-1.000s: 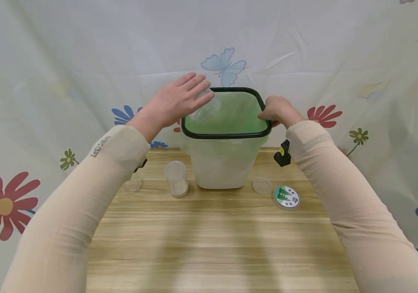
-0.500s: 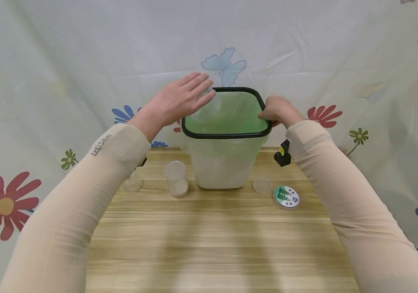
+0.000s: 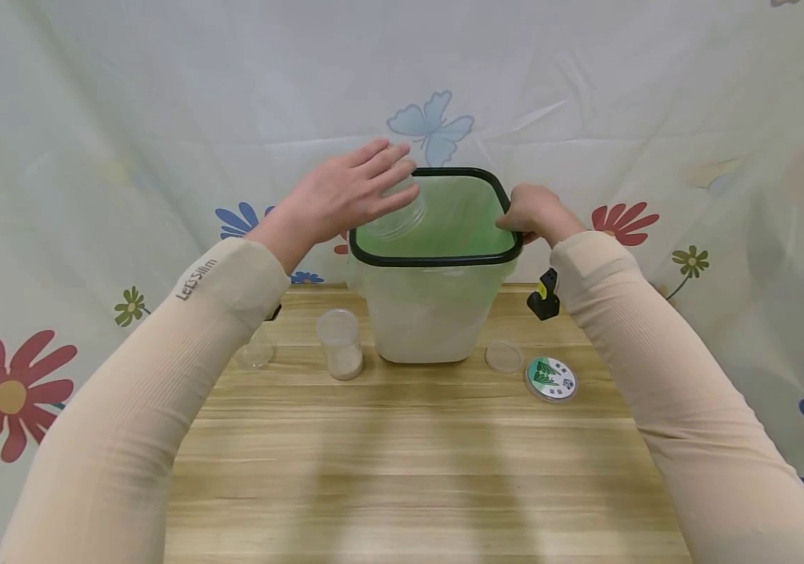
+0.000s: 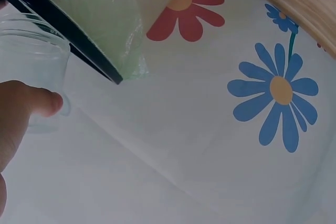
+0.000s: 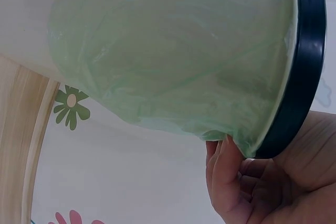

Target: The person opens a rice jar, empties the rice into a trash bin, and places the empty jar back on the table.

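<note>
My left hand holds a clear jar tilted over the left side of a whitish bin. In the left wrist view the thumb lies against the side of the jar, whose mouth is by the rim. The bin stands upright, lined with a thin green bag under a black rim. At the right of that rim my right hand grips the edge, its fingers on the bag's outside. The jar's contents cannot be made out.
On the wooden table, a clear container with pale contents stands left of the bin. A clear round lid and a round green-and-white labelled lid lie to the right. Another clear disc lies far left. Flowered cloth hangs behind.
My left hand has shifted slightly right, and the jar in it has turned a little further over the bin. The right hand and the bin have stayed put.
</note>
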Demonstrator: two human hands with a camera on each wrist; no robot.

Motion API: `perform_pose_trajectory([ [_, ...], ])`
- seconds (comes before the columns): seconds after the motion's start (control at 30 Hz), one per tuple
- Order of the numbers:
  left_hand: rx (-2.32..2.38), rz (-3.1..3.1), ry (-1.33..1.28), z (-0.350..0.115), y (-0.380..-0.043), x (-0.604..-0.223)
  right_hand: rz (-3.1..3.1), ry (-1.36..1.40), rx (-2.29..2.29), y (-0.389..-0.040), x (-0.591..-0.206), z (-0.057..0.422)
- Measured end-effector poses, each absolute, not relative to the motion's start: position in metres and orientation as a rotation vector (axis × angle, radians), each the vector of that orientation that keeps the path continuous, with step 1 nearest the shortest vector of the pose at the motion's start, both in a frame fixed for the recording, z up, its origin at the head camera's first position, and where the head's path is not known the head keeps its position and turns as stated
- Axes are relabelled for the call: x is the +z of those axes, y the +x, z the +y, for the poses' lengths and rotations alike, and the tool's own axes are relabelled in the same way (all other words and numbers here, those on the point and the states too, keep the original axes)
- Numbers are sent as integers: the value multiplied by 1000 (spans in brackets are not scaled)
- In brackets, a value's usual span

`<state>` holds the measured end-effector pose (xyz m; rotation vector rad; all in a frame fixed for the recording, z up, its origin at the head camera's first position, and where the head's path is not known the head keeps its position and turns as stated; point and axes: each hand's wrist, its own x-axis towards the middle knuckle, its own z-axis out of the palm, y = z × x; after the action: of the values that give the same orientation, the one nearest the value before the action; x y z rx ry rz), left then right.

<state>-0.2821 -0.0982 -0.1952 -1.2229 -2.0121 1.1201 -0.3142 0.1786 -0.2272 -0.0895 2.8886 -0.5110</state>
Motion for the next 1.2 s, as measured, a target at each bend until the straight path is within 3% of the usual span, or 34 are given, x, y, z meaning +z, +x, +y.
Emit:
perform_pose_trajectory([
  [1.2,1544,-1905,-1305,-72,-273,-191,2892,-93,-502,-315,-229,178],
])
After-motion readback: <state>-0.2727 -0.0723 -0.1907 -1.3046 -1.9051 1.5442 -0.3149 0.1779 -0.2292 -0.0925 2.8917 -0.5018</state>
